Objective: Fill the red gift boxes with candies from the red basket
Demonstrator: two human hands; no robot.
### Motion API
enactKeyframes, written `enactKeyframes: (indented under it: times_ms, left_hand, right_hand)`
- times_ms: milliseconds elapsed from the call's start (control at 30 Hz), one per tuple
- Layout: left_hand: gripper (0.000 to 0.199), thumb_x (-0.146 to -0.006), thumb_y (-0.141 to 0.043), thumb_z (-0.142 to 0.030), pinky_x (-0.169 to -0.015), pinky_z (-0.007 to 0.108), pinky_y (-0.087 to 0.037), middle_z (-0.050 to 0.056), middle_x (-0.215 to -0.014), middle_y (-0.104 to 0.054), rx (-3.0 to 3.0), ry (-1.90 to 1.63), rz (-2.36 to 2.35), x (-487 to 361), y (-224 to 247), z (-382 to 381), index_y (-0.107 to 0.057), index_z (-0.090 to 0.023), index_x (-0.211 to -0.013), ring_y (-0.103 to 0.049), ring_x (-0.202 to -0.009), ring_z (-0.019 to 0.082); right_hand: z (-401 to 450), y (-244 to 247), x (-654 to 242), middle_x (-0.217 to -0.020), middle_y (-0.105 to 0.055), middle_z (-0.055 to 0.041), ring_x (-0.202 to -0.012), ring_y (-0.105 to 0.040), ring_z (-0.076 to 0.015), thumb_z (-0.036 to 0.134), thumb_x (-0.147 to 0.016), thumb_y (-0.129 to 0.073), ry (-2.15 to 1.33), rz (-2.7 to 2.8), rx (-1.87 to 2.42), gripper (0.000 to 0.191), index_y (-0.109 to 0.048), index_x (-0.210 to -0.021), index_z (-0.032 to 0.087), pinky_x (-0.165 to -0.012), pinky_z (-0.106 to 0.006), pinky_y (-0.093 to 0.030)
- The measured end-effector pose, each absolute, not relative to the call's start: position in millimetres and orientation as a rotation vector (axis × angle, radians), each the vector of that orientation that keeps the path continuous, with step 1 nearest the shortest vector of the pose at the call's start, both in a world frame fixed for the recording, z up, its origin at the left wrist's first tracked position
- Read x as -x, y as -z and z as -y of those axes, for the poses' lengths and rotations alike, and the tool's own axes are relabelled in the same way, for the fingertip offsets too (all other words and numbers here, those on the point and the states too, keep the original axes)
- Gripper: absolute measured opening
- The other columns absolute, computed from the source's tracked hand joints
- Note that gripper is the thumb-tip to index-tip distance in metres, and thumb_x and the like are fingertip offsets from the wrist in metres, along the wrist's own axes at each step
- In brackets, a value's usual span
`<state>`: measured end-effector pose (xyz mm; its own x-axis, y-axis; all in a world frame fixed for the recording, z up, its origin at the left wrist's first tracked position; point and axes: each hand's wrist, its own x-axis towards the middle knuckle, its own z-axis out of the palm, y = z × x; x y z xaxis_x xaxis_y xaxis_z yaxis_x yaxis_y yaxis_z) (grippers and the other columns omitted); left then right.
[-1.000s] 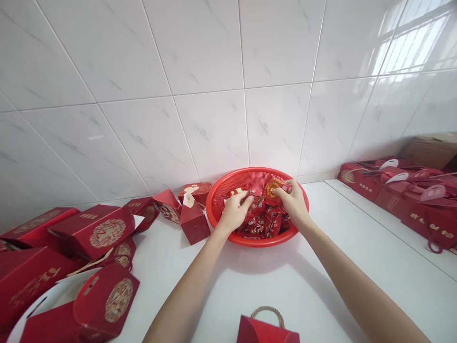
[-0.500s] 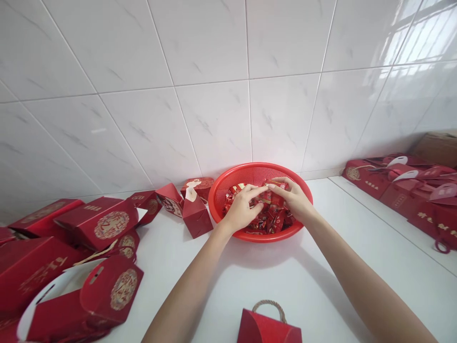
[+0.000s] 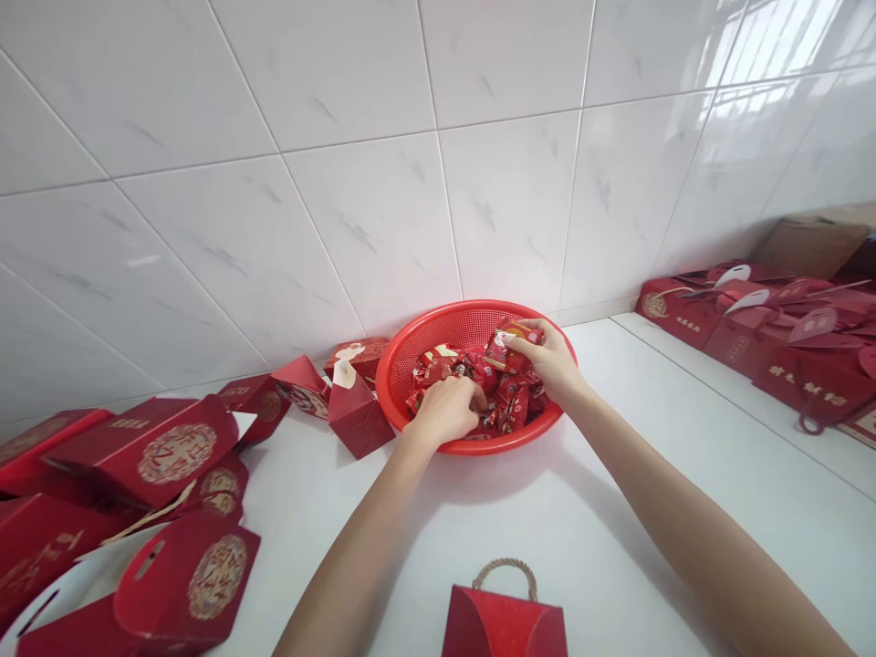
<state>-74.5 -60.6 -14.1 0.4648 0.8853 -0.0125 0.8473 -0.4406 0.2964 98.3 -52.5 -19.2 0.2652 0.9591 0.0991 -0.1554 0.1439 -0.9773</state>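
Observation:
A red plastic basket (image 3: 390,397) with perforated sides stands against the wall, filled with red-wrapped candies (image 3: 513,401). Inside it, at the right, my right hand (image 3: 551,360) pinches red candy packets (image 3: 506,347) between thumb and fingers, lifted a little above the pile. My left hand (image 3: 448,411) reaches over the front rim with curled fingers down among the candies; whatever is in them is hidden. In front of the basket, at the bottom of the view, stands a red gift box (image 3: 503,625) with a twisted rope handle (image 3: 506,563).
Several red boxes (image 3: 164,452) lie heaped at the left, one with an open top (image 3: 96,584). Small red boxes (image 3: 359,411) touch the basket's left side. More red boxes (image 3: 808,370) stand in rows at the right, before a cardboard box (image 3: 811,245). White tiles (image 3: 506,210) back the white table.
My hands, which were close together over the candies, have moved apart. The left has dipped lower into the pile; the right now shows red packets in its grip. The view has shifted slightly.

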Motion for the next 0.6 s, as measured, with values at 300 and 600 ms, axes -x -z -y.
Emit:
enactKeyframes:
  times_ms: [300, 600]
  left_hand:
    - [0.009, -0.073, -0.067, -0.016, -0.081, 0.033, -0.057, 0.003, -0.081, -0.077, -1.93, -1.208, -1.269, 85.1, 23.7, 44.2, -0.075, -0.02, -0.075, -0.073, -0.079, 0.021]
    - [0.011, -0.079, -0.069, -0.024, -0.084, 0.032, -0.057, 0.005, -0.09, -0.077, -1.752, -1.548, -1.193, 85.0, 24.1, 49.4, -0.073, -0.017, -0.087, -0.072, -0.084, 0.019]
  right_hand:
    - [53.2, 20.0, -98.7, -0.092, -0.07, -0.0018, -0.08, -0.069, -0.0231, 0.041, -0.064, -0.081, -0.993, 0.987, 1.103, 0.046, -0.058, -0.101, 0.025, -0.063, -0.036, -0.058]
    - [53.5, 22.5, -99.1, -0.087, -0.069, -0.0003, -0.082, -0.067, -0.0233, 0.039, -0.064, -0.081, -0.923, 1.053, 1.147, 0.042, -0.058, -0.096, 0.025, -0.07, -0.038, -0.057]
